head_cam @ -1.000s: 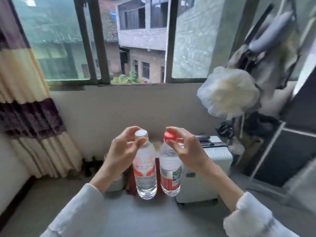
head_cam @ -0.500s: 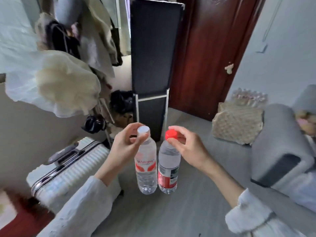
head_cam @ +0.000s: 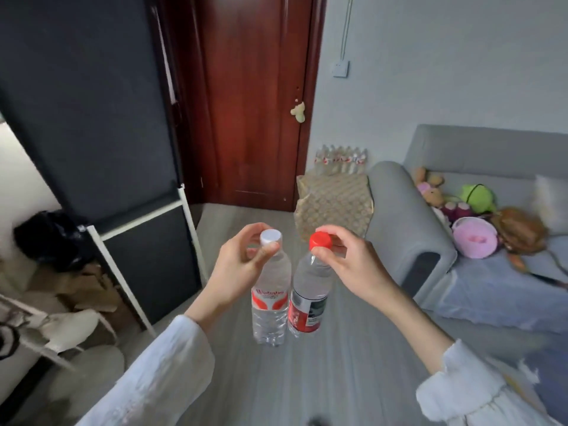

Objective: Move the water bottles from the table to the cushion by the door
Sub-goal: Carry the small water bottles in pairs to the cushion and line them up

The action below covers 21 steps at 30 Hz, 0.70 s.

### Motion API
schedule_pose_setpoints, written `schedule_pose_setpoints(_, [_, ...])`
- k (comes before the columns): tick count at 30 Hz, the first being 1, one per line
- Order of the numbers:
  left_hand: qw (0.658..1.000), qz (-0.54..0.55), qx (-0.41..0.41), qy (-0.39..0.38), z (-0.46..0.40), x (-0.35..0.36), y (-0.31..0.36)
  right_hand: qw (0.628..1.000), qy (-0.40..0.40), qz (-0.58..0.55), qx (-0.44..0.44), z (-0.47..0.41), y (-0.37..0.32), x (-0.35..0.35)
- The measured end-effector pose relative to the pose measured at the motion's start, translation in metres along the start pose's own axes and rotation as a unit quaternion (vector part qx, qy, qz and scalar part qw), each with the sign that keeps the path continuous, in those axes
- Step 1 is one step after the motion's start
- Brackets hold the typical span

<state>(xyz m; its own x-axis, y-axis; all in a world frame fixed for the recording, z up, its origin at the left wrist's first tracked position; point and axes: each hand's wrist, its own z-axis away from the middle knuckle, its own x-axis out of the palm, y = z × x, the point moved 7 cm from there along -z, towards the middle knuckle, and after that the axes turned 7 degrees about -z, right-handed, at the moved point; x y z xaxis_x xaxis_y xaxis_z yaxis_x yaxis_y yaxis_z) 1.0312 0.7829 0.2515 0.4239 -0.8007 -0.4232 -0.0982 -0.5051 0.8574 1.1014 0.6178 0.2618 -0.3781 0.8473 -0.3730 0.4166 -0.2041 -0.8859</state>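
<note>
My left hand [head_cam: 238, 272] pinches the neck of a clear white-capped water bottle [head_cam: 272, 299], which hangs upright in the air. My right hand [head_cam: 350, 265] pinches the red cap of a second water bottle [head_cam: 309, 302] with a red label, hanging just right of the first and nearly touching it. Ahead on the floor, a beige patterned cushion [head_cam: 333, 207] lies beside the dark red door [head_cam: 255, 96]. Several more water bottles [head_cam: 339, 159] stand in a row behind the cushion against the wall.
A tall black panel with a white frame [head_cam: 123, 167] stands to the left of the door. A grey sofa [head_cam: 408, 229] with several plush toys [head_cam: 473, 216] fills the right side. A black bag [head_cam: 46, 238] and cardboard lie at far left. Grey floor [head_cam: 307, 379] stretches ahead.
The view has swung right from the window and suitcase to the door, cushion and sofa. Both hands keep carrying their bottles side by side.
</note>
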Motion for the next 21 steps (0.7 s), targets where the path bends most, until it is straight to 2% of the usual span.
schedule_pose_setpoints(7, [1.0,0.005,0.007,-0.021,-0.158,0.068,-0.035,1.0,0.006,-0.011,0.015,-0.145,0.074,-0.041])
schedule_pose_setpoints(15, [0.999,0.026,0.017,-0.02,-0.337,0.116,-0.058,0.999,0.019,0.042,-0.007,-0.314,0.131,-0.091])
schedule_pose_setpoints(21, [0.998,0.042,0.008,-0.045,-0.467,0.161,-0.104,1.0,0.018,0.012,0.018,-0.433,0.203,-0.113])
